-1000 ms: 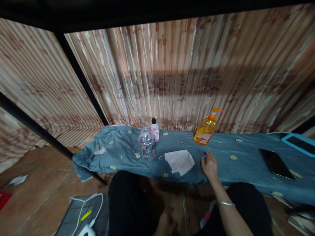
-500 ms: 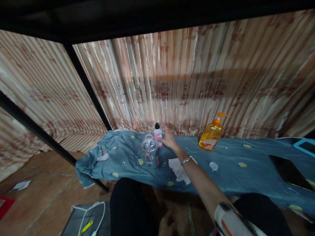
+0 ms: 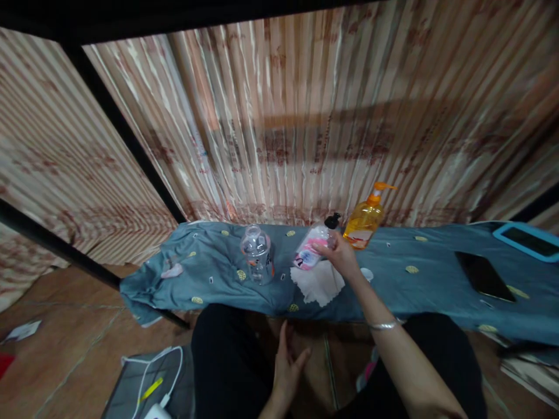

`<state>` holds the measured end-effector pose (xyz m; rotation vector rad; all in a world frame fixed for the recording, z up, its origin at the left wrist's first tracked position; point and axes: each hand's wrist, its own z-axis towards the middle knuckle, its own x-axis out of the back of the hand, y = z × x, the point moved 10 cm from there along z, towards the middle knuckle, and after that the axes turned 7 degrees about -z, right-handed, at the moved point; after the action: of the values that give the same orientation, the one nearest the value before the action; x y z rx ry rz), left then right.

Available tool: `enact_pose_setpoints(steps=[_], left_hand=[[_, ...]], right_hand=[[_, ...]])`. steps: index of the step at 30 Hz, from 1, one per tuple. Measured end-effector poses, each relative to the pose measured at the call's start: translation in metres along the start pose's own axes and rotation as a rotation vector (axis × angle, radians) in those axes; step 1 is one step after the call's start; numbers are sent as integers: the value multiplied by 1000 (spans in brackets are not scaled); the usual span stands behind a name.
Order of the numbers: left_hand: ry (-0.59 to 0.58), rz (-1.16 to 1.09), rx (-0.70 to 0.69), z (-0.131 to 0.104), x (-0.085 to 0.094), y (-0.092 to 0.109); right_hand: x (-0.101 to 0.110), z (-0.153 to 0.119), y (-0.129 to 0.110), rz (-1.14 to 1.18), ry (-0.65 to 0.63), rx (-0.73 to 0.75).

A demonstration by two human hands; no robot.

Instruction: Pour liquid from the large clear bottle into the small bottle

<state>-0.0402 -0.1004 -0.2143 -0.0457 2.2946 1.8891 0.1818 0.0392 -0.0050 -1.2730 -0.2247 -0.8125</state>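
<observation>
My right hand (image 3: 342, 254) grips a clear pump bottle (image 3: 312, 247) with a pink label and black pump top, tilted to the right just above the white cloth (image 3: 321, 283). My left hand (image 3: 286, 369) is raised between my knees, thumb and fingers apart, holding nothing. A clear, empty-looking plastic bottle (image 3: 258, 256) without a cap stands upright to the left of the cloth. Behind my right hand stands an orange pump bottle (image 3: 364, 224) of yellow liquid. A small white round piece (image 3: 367, 274) lies beside my right wrist.
A phone (image 3: 484, 276) and a blue-framed tablet (image 3: 527, 241) lie on the right of the blue patterned sheet (image 3: 428, 291). Black metal posts (image 3: 124, 131) frame the left side, with a striped curtain (image 3: 279, 128) behind. A white cable (image 3: 177, 372) lies at lower left.
My right hand has taken hold of the black-topped bottle and brought it right and nearer, from behind the clear bottle to over the cloth. My left hand has risen further into view.
</observation>
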Motion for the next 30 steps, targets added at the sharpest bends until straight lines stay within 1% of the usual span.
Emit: enact_pose_setpoints(steps=[2, 4, 5, 6, 7, 8, 9, 10, 11, 14, 16, 18, 21, 24, 28, 30], left_hand=[[6, 163, -261, -3, -15, 56], [-17, 331, -460, -9, -39, 100], [-32, 382, -519, -10, -50, 114], [-62, 410, -546, -10, -60, 123], [-81, 405, -542, -9, -67, 127], [-87, 378, -497, -5, -70, 125], [-120, 348, -440, -3, -74, 121], [-137, 318, -384, -1, -76, 115], [-126, 306, -359, -1, -74, 111], [-93, 347, -351, -7, -70, 103], [-73, 393, -365, -13, -69, 101], [-80, 415, -374, -17, -71, 102], [-122, 420, -375, -22, -76, 106], [-178, 387, -319, -27, -81, 105], [-340, 186, -140, -40, -97, 90], [-367, 100, -101, -44, -101, 87]], right_hand=[[23, -39, 5, -27, -13, -41], [30, -80, 5, -51, -42, -83], [28, -98, 3, -56, -64, -99], [24, -115, 2, -53, -88, -115], [19, -130, 0, -49, -110, -130], [16, -142, -1, -49, -115, -148], [15, -150, -1, -51, -110, -165], [12, -156, -3, -46, -126, -167], [12, -158, -5, -35, -135, -159], [19, -151, -12, 107, -112, -120], [24, -144, -13, 238, -87, -126], [22, -140, -14, 308, -106, -138], [15, -142, -13, 381, -146, -157], [8, -144, -7, 453, -231, -180], [-6, -144, -4, 594, -457, -174], [-11, -142, -5, 682, -528, -174]])
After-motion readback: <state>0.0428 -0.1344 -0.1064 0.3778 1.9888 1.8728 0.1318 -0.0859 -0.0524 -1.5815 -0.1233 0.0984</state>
